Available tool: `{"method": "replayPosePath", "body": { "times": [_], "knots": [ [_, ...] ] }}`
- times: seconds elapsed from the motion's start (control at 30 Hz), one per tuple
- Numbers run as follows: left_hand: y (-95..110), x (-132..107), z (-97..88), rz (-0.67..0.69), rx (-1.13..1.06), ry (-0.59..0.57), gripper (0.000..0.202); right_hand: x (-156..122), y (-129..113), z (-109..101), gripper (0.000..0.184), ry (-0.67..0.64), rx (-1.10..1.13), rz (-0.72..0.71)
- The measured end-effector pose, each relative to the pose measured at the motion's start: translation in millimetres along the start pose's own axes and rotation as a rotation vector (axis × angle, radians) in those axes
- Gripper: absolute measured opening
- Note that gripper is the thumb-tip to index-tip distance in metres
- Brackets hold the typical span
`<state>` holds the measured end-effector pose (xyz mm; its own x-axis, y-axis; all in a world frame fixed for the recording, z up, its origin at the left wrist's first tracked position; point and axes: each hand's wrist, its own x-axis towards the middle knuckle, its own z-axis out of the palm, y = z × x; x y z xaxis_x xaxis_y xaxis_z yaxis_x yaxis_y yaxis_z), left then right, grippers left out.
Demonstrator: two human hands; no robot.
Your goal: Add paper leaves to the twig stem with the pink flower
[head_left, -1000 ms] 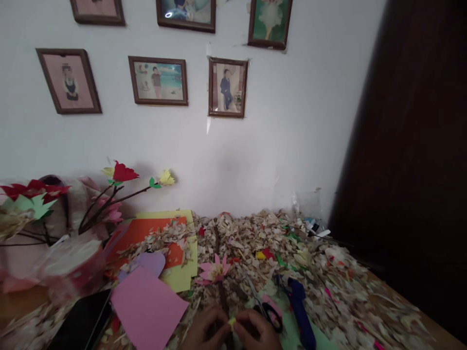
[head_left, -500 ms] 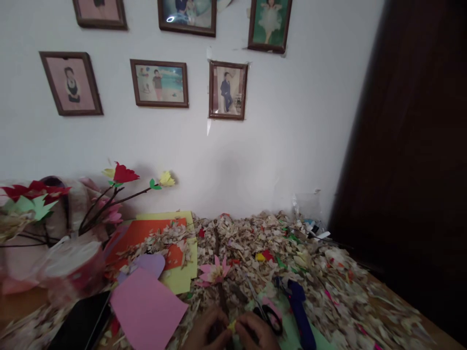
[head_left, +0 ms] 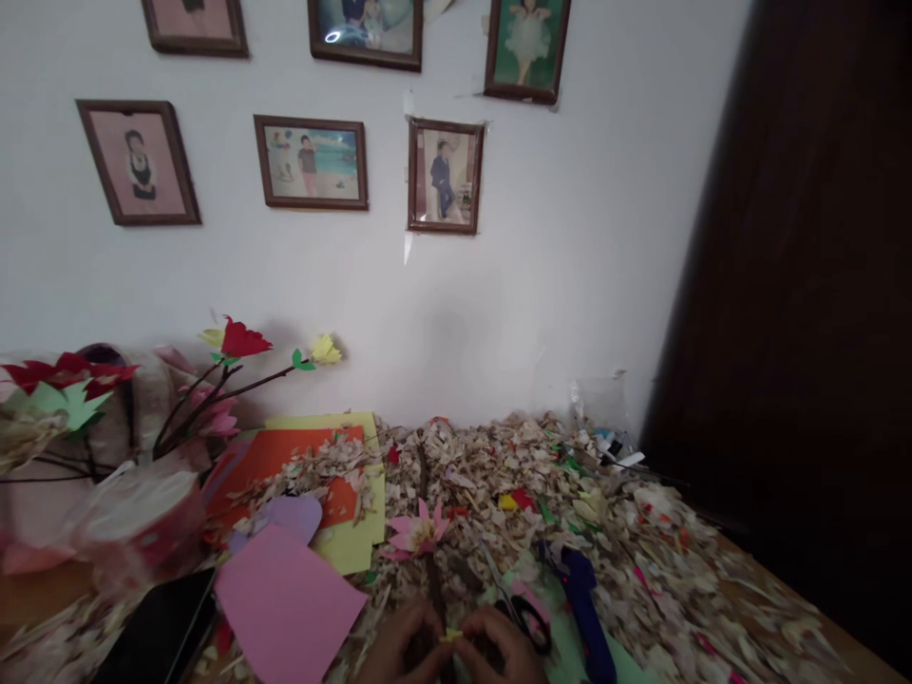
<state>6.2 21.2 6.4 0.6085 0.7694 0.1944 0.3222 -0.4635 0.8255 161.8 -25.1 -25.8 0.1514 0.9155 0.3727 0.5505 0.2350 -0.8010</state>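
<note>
My left hand (head_left: 408, 644) and my right hand (head_left: 497, 648) meet at the bottom middle of the view, fingertips pinched together. Between them is a small yellow piece of paper (head_left: 451, 635), gripped from both sides. A brown twig (head_left: 434, 584) runs up behind the fingers, with a pink paper flower (head_left: 419, 532) at its upper part. Close to my right hand lie dark-handled scissors (head_left: 525, 613), partly covered by the hand. A blue glue gun (head_left: 585, 608) rests farther right on pale green paper (head_left: 560, 632).
Dry shavings (head_left: 484, 465) cover much of the table. A pink sheet (head_left: 289, 603), a black phone-like slab (head_left: 158, 627) and orange paper (head_left: 285, 461) lie left. Paper flowers on branches (head_left: 228, 385) and a plastic-wrapped roll (head_left: 142, 518) stand far left. Framed photos hang on the wall (head_left: 570, 266).
The fingers have shifted slightly around the yellow paper, which now appears flatter and narrower between them. Everything else on the table stays in place.
</note>
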Motion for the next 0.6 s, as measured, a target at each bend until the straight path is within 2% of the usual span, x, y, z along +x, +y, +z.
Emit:
{"method": "replayPosePath", "body": {
  "times": [0.27,0.6],
  "knots": [
    [-1.3,-0.5,0.7,-0.026,-0.075,0.013,0.023,-0.6,4.2,2.6,0.048,0.011,-0.005,-0.053],
    [4.2,-3.7,-0.9,-0.034,0.122,0.052,0.023,-1.1,-3.5,0.6,0.030,-0.009,-0.042,-0.038]
  ]
}}
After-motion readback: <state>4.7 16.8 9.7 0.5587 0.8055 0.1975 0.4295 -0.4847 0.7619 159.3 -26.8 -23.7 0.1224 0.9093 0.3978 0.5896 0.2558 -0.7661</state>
